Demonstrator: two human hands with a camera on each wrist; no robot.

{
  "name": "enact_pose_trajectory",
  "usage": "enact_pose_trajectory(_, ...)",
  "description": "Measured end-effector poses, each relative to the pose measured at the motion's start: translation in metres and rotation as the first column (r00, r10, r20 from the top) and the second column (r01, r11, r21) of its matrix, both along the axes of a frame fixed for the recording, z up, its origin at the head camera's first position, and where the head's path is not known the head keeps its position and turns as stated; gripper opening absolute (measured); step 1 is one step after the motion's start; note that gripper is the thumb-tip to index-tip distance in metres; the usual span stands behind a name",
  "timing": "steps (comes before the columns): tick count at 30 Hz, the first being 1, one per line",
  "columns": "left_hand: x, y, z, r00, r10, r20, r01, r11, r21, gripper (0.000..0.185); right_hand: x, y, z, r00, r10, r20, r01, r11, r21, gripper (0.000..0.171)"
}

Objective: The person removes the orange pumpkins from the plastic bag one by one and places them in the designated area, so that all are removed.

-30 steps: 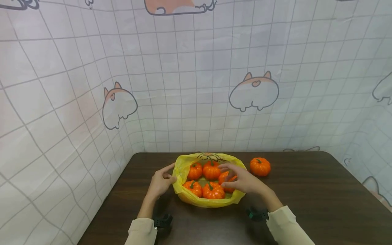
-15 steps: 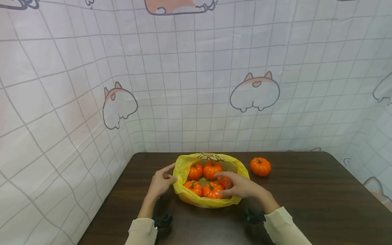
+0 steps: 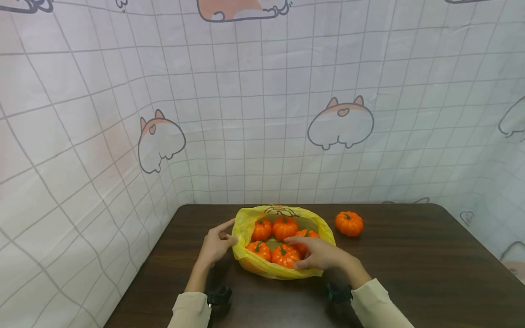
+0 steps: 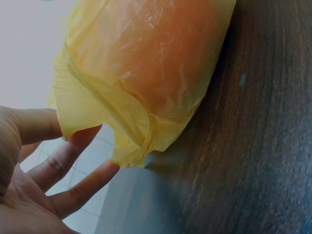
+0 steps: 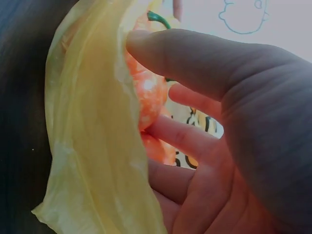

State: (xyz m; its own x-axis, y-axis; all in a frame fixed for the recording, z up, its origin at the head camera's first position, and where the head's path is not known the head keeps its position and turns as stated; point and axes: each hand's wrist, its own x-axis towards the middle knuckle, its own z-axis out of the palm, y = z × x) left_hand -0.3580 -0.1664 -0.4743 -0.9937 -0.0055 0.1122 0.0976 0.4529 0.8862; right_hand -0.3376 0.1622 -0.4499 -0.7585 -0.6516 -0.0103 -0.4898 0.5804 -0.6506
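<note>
A yellow plastic bag [image 3: 279, 274] lies spread wide on the dark table, holding several small orange pumpkins with green stems. My left hand [image 3: 215, 243] pinches the bag's left rim; in the left wrist view, its thumb slips behind the yellow fold and other fingertips [image 4: 109, 168] touch the plastic. My right hand [image 3: 321, 253] reaches over the bag's right rim, fingers spread and loosely bent. Its thumb comes down beside the front middle pumpkin [image 3: 285, 257], and its fingers reach over the right pumpkin [image 3: 308, 233], partly hiding it. In the right wrist view, the thumb [image 5: 165, 48] overlaps a pumpkin [image 5: 151, 92].
Another orange pumpkin [image 3: 349, 223] sits outside the bag, on the table [image 3: 410, 264] to the right. White grid-patterned cloth [image 3: 270, 159] with cartoon dog drawings hangs behind and along the sides. Dark bands are worn on both wrists.
My right hand has moved down and slightly left, from over the right pumpkin to beside the front middle one. The left hand and the bag stay nearly the same.
</note>
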Motion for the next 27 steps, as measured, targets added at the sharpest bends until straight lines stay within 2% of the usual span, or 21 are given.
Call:
enact_pose_trajectory(5,0.001,0.001,0.001,1.000,-0.005,-0.007,0.005,1.000,0.001,0.058,0.000,-0.003,-0.003,1.000,-0.024,0.011,0.024,1.000,0.004,0.071)
enact_pose_trajectory(18,0.001,0.000,0.000,1.000,-0.001,0.003,0.001,1.000,-0.001,0.058,0.001,-0.008,-0.011,0.999,-0.029,-0.037,0.029,1.000,-0.005,0.071)
enact_pose_trajectory(27,-0.001,-0.002,-0.003,1.000,-0.010,0.002,0.010,1.000,-0.006,0.058,0.002,-0.007,-0.010,1.000,-0.026,-0.006,0.026,0.999,-0.047,0.073)
